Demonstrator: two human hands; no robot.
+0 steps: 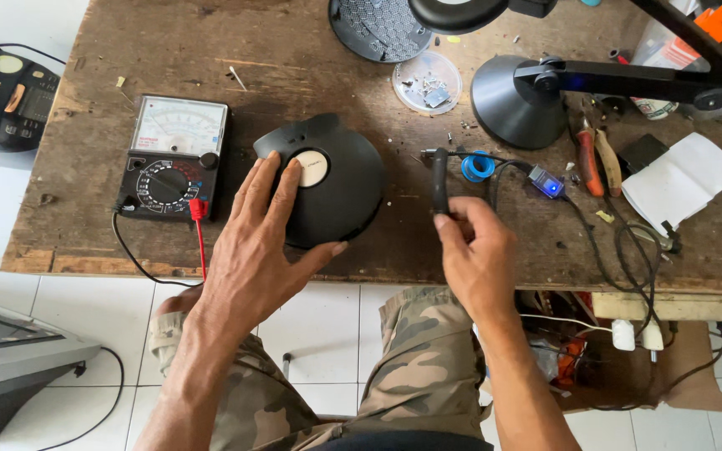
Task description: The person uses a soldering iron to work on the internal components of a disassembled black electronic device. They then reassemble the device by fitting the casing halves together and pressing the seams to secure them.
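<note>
My left hand (256, 242) lies flat on a round black plastic cover (340, 179) with a pale round label, fingers spread over its left side, near the front edge of the wooden bench (211, 50). My right hand (478, 250) grips the black handle of a corded tool (439, 179), held upright just right of the cover. The tool's black cord runs right past a roll of blue tape (478, 166) to a small blue-lit plug (546, 182).
An analog multimeter (173, 157) with red and black leads sits left of the cover. A black desk lamp base (516, 100), a clear lid of small screws (427, 82), a grilled round part (378, 27), pliers (595, 157) and white paper (683, 179) lie farther back and right.
</note>
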